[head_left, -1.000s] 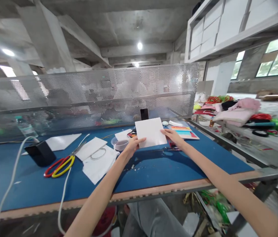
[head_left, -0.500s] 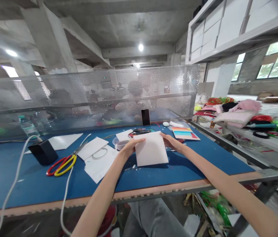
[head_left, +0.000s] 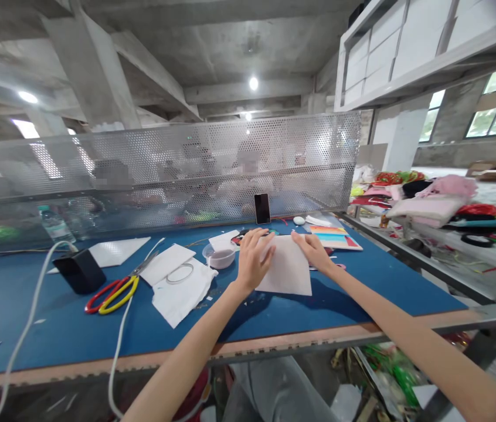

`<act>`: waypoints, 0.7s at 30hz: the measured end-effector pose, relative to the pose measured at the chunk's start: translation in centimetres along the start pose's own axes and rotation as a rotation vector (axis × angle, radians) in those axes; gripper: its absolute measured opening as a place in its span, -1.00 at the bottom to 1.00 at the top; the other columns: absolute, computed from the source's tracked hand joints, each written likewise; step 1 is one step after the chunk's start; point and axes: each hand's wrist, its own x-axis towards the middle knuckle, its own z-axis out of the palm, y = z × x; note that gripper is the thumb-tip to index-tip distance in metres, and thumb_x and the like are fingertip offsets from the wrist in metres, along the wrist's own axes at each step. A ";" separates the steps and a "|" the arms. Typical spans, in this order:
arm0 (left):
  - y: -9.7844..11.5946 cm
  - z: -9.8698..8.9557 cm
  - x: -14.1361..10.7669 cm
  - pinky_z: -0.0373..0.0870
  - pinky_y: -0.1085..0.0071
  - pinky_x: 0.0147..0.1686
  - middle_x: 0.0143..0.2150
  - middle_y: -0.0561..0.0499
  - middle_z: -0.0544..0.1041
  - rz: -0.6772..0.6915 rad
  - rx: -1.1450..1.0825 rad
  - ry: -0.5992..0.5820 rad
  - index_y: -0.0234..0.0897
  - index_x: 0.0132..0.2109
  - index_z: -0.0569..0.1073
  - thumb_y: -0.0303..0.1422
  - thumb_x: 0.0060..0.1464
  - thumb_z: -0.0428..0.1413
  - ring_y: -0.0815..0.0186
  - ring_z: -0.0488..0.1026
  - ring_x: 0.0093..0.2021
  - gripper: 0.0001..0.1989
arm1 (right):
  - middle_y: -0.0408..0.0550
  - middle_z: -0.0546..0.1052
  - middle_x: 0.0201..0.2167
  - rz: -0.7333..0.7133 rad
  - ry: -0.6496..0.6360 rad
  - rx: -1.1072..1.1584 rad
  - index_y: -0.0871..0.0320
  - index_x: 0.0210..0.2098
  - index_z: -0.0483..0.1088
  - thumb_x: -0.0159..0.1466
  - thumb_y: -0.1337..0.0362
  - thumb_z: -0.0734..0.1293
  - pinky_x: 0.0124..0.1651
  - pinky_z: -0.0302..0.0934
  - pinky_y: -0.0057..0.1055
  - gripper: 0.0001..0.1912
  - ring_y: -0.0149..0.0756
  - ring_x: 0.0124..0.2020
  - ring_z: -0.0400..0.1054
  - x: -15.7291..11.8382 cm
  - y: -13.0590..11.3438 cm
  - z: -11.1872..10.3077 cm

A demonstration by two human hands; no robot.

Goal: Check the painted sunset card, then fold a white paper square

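Note:
A square white sheet [head_left: 289,266], stiff and paper-like, is held above the blue tabletop, tilted towards me. My right hand [head_left: 315,251] is closed on its upper right edge, fingertips at the top. My left hand [head_left: 253,258] lies over its left side, back of the hand showing, thumb apart from the fingers; it touches the sheet's face. Behind my left hand stands a small round tub [head_left: 220,258] with greyish content. Dark and coloured small items just behind the sheet are partly hidden by my hands.
Red-and-yellow-handled scissors [head_left: 118,293], white papers [head_left: 182,293] and a black box [head_left: 80,271] with a white cable lie left. A phone [head_left: 262,209] stands at the back before a perforated metal screen [head_left: 164,176]. A striped colourful card [head_left: 333,237] lies right.
My left hand has shifted from gripping the sheet's left edge to lying over its face. The sheet has moved slightly right, and my right hand stays at its upper right edge.

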 end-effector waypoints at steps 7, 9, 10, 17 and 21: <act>1.2 -0.3 0.0 0.26 0.18 0.19 0.03 -0.08 0.53 0.202 0.099 0.079 -0.16 0.07 0.46 -0.43 0.27 0.00 0.23 0.41 0.10 -0.72 | -0.19 0.06 -0.69 -0.227 0.040 -0.227 0.14 -0.68 0.01 0.29 -0.24 0.08 -0.51 -0.17 -0.43 -0.35 -0.47 -0.60 -0.07 -1.4 -1.3 0.2; 1.3 -0.4 0.0 0.26 0.18 0.19 0.01 -0.07 0.54 0.204 0.088 0.073 -0.16 0.05 0.47 -0.42 0.28 -0.01 0.25 0.43 0.09 -0.73 | -0.18 0.11 -0.69 -0.232 0.040 -0.224 0.14 -0.67 0.06 0.28 -0.25 0.08 -0.50 -0.15 -0.43 -0.34 -0.46 -0.60 -0.03 -1.5 -1.3 0.3; 1.3 -0.5 0.0 0.26 0.18 0.20 0.00 -0.06 0.55 0.203 0.086 0.071 -0.16 0.03 0.48 -0.42 0.28 -0.01 0.25 0.43 0.08 -0.74 | -0.17 0.13 -0.69 -0.233 0.040 -0.220 0.14 -0.67 0.08 0.28 -0.25 0.08 -0.50 -0.14 -0.43 -0.35 -0.46 -0.60 -0.02 -1.5 -1.3 0.3; 0.9 -0.7 -0.2 0.26 0.17 0.17 -0.01 -0.05 0.56 0.204 0.095 0.055 -0.16 -0.05 0.52 -0.39 0.28 0.00 0.24 0.45 0.05 -0.78 | -0.17 0.12 -0.74 -0.185 0.124 -0.185 0.14 -0.75 0.06 0.18 -0.27 0.22 -0.51 -0.15 -0.41 -0.32 -0.47 -0.64 -0.04 -1.2 -0.6 0.3; 0.8 -0.9 -0.2 0.27 0.21 0.11 -0.03 -0.05 0.57 0.214 0.095 0.053 -0.17 -0.05 0.51 -0.41 0.27 0.01 0.24 0.45 0.03 -0.79 | -0.14 0.23 -0.73 -0.193 0.174 -0.159 0.12 -0.75 0.18 0.14 -0.21 0.31 -0.45 -0.01 -0.41 -0.39 -0.42 -0.62 0.05 -1.1 -0.5 0.2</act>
